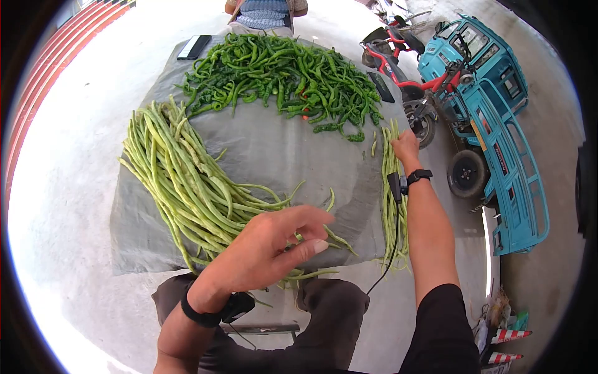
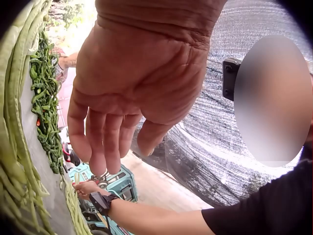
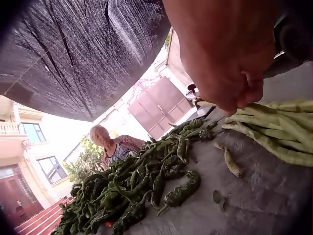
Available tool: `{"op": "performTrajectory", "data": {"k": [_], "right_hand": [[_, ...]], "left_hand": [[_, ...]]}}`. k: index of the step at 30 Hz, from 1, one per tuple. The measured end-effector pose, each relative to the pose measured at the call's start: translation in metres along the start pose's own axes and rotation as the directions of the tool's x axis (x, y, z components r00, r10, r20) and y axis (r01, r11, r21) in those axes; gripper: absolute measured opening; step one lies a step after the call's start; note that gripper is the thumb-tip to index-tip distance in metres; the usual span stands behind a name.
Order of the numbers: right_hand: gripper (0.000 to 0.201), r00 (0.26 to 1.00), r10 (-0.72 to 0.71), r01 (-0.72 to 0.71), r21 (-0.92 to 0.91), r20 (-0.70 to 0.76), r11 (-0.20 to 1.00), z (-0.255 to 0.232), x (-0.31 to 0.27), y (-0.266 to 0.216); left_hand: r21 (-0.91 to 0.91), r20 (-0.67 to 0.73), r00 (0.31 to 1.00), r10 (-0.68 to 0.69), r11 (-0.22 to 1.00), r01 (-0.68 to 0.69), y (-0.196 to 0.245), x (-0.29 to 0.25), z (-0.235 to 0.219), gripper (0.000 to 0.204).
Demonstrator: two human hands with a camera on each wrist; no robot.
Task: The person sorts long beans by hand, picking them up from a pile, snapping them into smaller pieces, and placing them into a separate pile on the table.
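Note:
My left hand (image 1: pixel 274 243) hovers over the near end of a big pile of long beans (image 1: pixel 180 168), its fingers loosely bent with nothing in them. In the left wrist view its palm (image 2: pixel 142 73) shows bare. At the table's right edge my right hand (image 1: pixel 407 148) pinches at the far ends of a smaller row of long beans (image 1: pixel 391 187). The right wrist view has its curled fingertips (image 3: pixel 242 100) right at the tips of these pale green beans (image 3: pixel 279 125); the inside of the grip is hidden.
Green chili peppers (image 1: pixel 268 68) are heaped across the far side of the grey-covered table (image 1: pixel 280 156). Phones lie at the far left (image 1: pixel 194 47) and the right edge (image 1: pixel 380 87). A person (image 1: pixel 265 14) sits opposite. A blue three-wheeler (image 1: pixel 492 143) stands on the right.

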State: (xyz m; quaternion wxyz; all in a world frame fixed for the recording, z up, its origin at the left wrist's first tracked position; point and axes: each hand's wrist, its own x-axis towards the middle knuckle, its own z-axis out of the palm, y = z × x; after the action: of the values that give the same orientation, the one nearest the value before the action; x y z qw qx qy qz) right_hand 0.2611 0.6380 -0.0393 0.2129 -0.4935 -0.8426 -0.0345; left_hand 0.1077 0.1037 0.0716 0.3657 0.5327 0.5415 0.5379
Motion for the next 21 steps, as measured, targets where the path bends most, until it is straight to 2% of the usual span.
{"op": "performTrajectory", "data": {"k": [3,7,9,10,13,16,19,21], "right_hand": [[0.036,0.998,-0.052,0.054,0.067,-0.036,0.996,0.017,-0.01,0.01],[0.035,0.993,-0.111,0.113,0.094,-0.03,0.989,0.002,-0.025,0.005],[0.034,0.997,-0.083,0.083,0.191,-0.005,0.978,-0.005,-0.023,0.007],[0.032,0.989,-0.147,0.151,0.181,-0.036,0.972,-0.003,-0.019,0.015],[0.025,0.985,-0.159,0.171,0.318,-0.061,0.933,-0.019,-0.021,0.01],[0.017,0.986,-0.083,-0.003,0.511,0.145,0.86,-0.062,-0.043,-0.031],[0.011,0.933,-0.176,-0.101,0.697,0.314,0.71,-0.123,-0.079,-0.088],[0.013,0.909,-0.272,-0.075,0.764,0.317,0.641,-0.156,-0.104,-0.118]], "left_hand": [[0.001,-0.007,1.0,0.009,1.0,-0.009,-0.001,0.001,0.0,0.032],[0.017,-0.003,0.998,0.07,0.997,-0.07,-0.005,0.001,0.004,0.033],[0.053,-0.003,0.995,0.097,0.994,-0.097,-0.007,-0.002,0.005,0.034],[0.075,0.012,0.992,0.123,0.99,-0.123,-0.009,-0.002,0.005,0.034],[0.065,-0.014,0.989,0.148,0.987,-0.146,-0.008,-0.004,0.007,0.032],[0.026,-0.033,0.988,0.152,0.988,-0.151,-0.005,-0.007,0.006,0.032],[0.085,-0.1,0.977,0.188,0.98,-0.18,-0.004,-0.008,0.002,0.029],[0.064,-0.176,0.968,0.177,0.984,-0.168,-0.004,-0.009,-0.002,0.026]]}}
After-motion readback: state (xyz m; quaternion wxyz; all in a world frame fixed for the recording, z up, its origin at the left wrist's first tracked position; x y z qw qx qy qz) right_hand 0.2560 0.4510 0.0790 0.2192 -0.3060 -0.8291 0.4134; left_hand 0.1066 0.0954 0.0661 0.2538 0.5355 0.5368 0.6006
